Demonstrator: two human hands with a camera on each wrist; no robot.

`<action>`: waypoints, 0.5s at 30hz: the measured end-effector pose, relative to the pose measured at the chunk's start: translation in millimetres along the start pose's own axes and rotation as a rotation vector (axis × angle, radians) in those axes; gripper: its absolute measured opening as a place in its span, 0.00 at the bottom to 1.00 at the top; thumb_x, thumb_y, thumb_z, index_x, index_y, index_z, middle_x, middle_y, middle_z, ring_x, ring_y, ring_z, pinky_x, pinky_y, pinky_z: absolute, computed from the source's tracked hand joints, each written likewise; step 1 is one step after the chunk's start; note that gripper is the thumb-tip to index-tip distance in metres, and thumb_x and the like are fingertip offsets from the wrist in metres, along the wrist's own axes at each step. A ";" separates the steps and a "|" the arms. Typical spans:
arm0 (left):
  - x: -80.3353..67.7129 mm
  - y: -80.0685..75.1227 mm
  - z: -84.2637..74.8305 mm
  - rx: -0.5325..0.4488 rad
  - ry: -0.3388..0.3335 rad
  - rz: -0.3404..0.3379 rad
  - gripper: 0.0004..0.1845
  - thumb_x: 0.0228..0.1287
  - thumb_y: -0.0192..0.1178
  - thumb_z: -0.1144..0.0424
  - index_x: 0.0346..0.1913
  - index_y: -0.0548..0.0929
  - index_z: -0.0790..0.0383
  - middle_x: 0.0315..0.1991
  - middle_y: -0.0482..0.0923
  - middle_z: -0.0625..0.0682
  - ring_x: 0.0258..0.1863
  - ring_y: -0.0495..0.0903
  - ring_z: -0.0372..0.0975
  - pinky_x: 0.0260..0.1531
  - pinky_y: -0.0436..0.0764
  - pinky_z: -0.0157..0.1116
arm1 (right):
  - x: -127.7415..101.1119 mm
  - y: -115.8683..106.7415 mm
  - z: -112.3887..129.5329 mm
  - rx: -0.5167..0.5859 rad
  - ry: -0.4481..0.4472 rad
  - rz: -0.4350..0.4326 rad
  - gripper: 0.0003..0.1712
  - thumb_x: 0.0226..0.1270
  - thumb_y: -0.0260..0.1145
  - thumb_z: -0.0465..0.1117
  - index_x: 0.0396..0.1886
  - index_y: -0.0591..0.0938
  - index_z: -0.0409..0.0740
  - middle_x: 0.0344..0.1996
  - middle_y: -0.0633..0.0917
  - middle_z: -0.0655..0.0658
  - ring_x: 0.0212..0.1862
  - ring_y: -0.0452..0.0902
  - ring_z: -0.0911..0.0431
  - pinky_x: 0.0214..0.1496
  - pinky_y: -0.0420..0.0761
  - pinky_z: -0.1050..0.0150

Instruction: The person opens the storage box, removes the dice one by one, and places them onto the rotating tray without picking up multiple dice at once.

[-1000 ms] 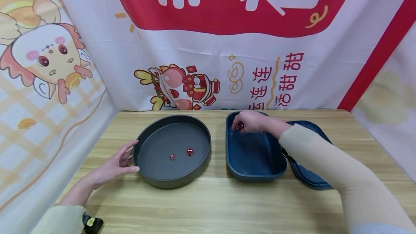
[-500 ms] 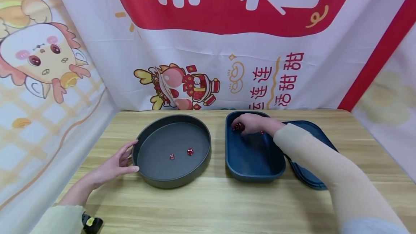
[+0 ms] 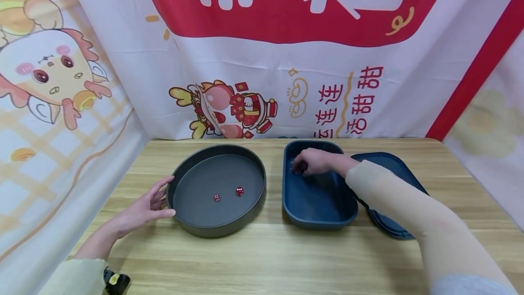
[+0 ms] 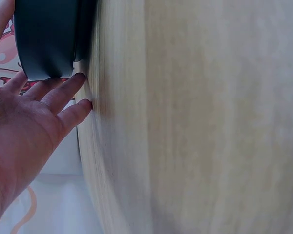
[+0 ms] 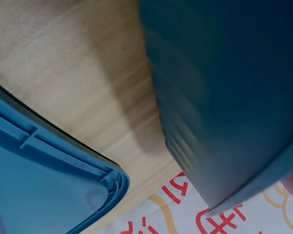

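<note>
In the head view a dark grey round pan (image 3: 217,222) stands on the left part of the table, with two red dice (image 3: 239,191) lying apart on its floor. My left hand (image 3: 143,208) rests its spread fingers and thumb against the pan's left side; the left wrist view shows the fingertips (image 4: 78,78) at the pan's wall (image 4: 46,44). Inside a deep blue rectangular container (image 3: 321,224), toward its far left, my right hand (image 3: 316,162) curls its fingers round several dark red dice (image 3: 297,171), mostly hidden by the fingers.
A blue lid (image 3: 389,222) lies right of the container, partly under the right forearm; the right wrist view shows its ribbed rim (image 5: 73,146) near the container wall (image 5: 219,97). A printed cloth (image 3: 278,58) hangs behind the wooden table (image 3: 262,258).
My right hand has shifted slightly toward me inside the container, and the dice at its fingers are less visible. The container has slid a little left. Left hand and pan stay put.
</note>
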State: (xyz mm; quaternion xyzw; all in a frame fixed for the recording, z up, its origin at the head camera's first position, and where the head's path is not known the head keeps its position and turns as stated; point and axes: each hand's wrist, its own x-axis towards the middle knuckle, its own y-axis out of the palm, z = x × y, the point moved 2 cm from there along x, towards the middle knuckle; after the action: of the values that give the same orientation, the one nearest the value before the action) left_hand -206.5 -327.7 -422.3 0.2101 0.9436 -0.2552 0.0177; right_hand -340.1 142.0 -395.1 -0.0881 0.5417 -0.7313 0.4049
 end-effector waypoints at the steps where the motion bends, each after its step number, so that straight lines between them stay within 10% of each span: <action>1: 0.0 0.0 -0.1 0.000 -0.001 0.001 0.49 0.65 0.64 0.63 0.78 0.41 0.58 0.74 0.39 0.74 0.69 0.50 0.66 0.61 0.63 0.59 | -0.2 0.9 -0.1 0.005 -0.014 -0.003 0.19 0.61 0.68 0.30 0.52 0.83 0.44 0.47 0.83 0.48 0.47 0.79 0.57 0.51 0.80 0.58; 15: -1.0 0.0 0.4 0.005 -0.002 -0.006 0.49 0.65 0.64 0.63 0.78 0.41 0.56 0.73 0.40 0.74 0.69 0.51 0.66 0.60 0.64 0.59 | -7.8 9.8 -1.8 0.006 -0.057 -0.064 0.10 0.61 0.67 0.28 0.37 0.85 0.47 0.36 0.83 0.53 0.40 0.79 0.60 0.46 0.81 0.62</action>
State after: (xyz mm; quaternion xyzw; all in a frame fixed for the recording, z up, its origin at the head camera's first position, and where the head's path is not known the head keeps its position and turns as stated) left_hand -205.6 -328.3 -422.5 0.2069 0.9436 -0.2578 0.0173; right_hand -331.1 147.8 -401.9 -0.1250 0.5248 -0.7426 0.3968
